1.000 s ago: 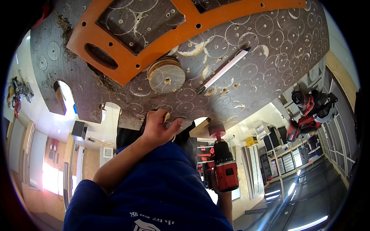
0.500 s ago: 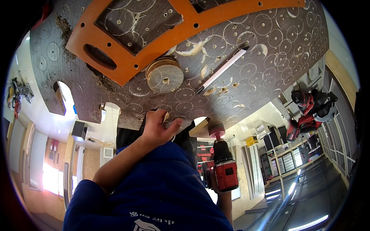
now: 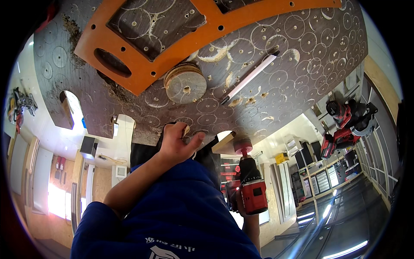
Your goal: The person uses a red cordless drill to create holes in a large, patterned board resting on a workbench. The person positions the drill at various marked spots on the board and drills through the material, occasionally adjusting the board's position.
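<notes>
Two bare hands are visible in head cam view. L hand is at the near edge of the brown work board, w/ fingers bent at this edge & thumb spread to the right. One small tan piece shows between thumb and fingers; whether the hand grips it or only rests there, I cannot tell.

R hand is mostly hidden behind the red-and-black cordless drill, but it is closed on this tool & holds it w/ the chuck toward the board. Drill pos.: to the right of L hand, beside the blue shirt of the person. On its front sits a pink round cutter, right at the near board edge; if they touch, it is not clear. Just left of the cutter is a pale wood piece.

On the board lies an orange flat template w/ oval slot & larger windows. Next to its lower edge is a stack of round discs, top one w/ a hole in the middle. More to the right, a thin pale bar w/ dark ends lies diagonally. Board surface has many ring marks, small holes etc., plus brown sawdust at far L. On R side of view: red-black power tools and a yellow box.
</notes>
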Motion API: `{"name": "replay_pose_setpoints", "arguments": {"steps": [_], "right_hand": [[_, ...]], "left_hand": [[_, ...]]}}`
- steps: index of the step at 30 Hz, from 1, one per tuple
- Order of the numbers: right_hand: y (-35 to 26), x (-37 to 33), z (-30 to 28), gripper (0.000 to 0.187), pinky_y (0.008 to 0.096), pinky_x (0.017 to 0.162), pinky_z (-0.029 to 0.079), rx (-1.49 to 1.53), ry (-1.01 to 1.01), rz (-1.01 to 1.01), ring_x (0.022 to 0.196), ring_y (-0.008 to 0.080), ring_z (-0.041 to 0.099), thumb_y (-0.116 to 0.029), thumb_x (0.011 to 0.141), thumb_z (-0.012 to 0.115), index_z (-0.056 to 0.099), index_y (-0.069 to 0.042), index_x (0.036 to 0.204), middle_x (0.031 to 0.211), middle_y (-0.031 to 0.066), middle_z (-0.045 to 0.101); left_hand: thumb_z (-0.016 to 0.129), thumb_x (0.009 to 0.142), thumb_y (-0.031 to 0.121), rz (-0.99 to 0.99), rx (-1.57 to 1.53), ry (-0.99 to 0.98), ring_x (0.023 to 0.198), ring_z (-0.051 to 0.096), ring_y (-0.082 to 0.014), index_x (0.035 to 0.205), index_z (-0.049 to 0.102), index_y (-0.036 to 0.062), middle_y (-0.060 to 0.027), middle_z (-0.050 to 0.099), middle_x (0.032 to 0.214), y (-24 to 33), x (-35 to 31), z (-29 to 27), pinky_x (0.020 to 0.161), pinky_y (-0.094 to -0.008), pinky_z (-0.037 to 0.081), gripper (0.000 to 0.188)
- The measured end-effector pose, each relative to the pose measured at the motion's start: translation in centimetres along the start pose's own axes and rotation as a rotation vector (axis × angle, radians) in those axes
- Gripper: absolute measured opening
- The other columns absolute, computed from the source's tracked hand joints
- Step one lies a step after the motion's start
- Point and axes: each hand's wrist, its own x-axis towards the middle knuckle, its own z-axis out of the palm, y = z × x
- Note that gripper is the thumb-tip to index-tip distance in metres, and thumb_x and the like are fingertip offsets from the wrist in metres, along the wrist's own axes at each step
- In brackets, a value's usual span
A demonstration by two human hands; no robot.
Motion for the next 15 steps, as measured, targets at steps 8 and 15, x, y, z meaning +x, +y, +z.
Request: {"name": "replay_pose_setpoints", "arguments": {"steps": [8,15], "right_hand": [[0.0,0.0,0.0,0.016,0.0414,0.065,0.045,0.001,-0.002,0.004,0.079,0.0269,0.063,-0.022,0.080,0.066,0.067,-0.014,0.093,0.086,0.0053,0.065],[0.0,0.0,0.1,0.015,0.0415,0.065,0.044,0.006,-0.007,0.012,0.079,0.0270,0.063,-0.022,0.079,0.066,0.067,-0.015,0.093,0.085,0.0051,0.065]], "left_hand": [[0.077,0.079,0.020,0.027,0.002,0.032,0.042,0.049,-0.0210,0.067,0.052,0.0012,-0.0116,0.051,0.053,0.4,0.1,0.2,0.044,-0.0313,0.040,0.033],[0.076,0.080,0.021,0.046,0.063,-0.008,0.048,0.056,-0.0218,0.075,0.055,-0.0003,-0.0126,0.058,0.060,-0.3,-0.1,0.1,0.047,-0.0322,0.042,0.030]]}}
